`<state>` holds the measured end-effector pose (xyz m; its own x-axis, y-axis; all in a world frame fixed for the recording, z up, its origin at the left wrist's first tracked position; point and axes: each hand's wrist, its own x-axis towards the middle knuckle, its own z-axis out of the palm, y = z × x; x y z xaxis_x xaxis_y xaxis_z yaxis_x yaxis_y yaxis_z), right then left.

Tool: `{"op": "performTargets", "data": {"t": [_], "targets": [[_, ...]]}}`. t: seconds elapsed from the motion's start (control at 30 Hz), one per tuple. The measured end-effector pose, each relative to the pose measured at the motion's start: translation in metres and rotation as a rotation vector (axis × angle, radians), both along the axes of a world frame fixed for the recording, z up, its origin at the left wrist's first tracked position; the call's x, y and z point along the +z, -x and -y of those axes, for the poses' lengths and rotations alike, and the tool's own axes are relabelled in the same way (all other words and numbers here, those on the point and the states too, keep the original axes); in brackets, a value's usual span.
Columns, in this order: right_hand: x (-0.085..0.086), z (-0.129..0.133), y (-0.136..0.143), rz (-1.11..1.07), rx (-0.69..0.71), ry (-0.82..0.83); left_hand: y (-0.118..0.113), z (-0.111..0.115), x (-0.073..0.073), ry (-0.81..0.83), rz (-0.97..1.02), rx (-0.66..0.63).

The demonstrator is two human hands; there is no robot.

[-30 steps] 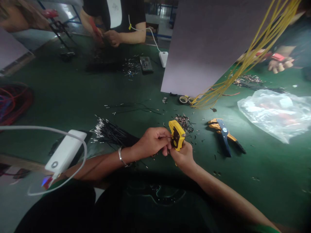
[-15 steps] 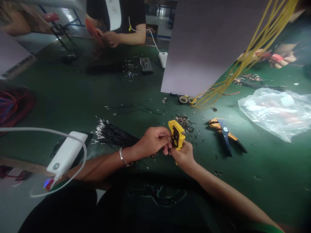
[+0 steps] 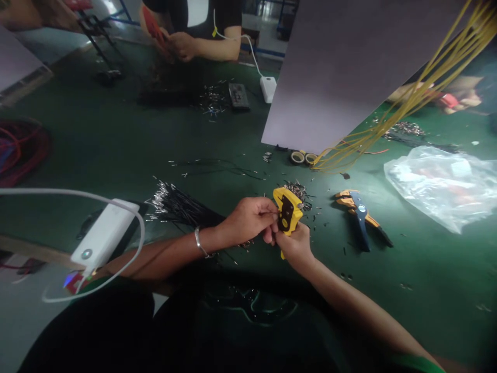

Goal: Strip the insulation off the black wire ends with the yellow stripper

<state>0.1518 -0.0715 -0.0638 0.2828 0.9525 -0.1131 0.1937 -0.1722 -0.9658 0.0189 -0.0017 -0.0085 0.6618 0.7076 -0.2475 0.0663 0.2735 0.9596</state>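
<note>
My right hand [image 3: 295, 247] is wrapped round a yellow wire stripper [image 3: 288, 210], held upright above the table. Close against the stripper's left side, my left hand [image 3: 254, 220] has its thumb and fingers pinched together. Whatever lies in that pinch is too small and hidden to make out. A bundle of thin black wires [image 3: 186, 204] with bare, shiny ends lies on the table, partly behind my left hand. Just beyond the stripper sits a small pile of cut bits [image 3: 297, 190].
Blue and orange wire-stripping pliers [image 3: 359, 212] and a clear plastic bag [image 3: 442, 181] lie to the right. Yellow wires [image 3: 423, 98] hang beside a grey panel [image 3: 318, 77]. Two tape rolls [image 3: 298, 157] sit below it. A cabled white power bank [image 3: 104, 233] is at left. Co-workers' hands [image 3: 182, 46] work opposite.
The view has shifted slightly. The stripper has turned a little, showing more of its dark side face. Both hands keep nearly the same hold.
</note>
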Motion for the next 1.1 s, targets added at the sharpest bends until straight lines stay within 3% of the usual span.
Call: {"op": "performTargets", "data": {"t": [0.6,1.1], "targets": [[-0.0064,-0.0025,0.0012,-0.046,-0.001,-0.016,-0.0002,-0.0039,-0.006,-0.016,0.023,-0.015],[0.0015,-0.0064,0.0032,-0.131,0.004,0.01,-0.0045,-0.006,-0.0012,-0.002,0.002,0.005]]}}
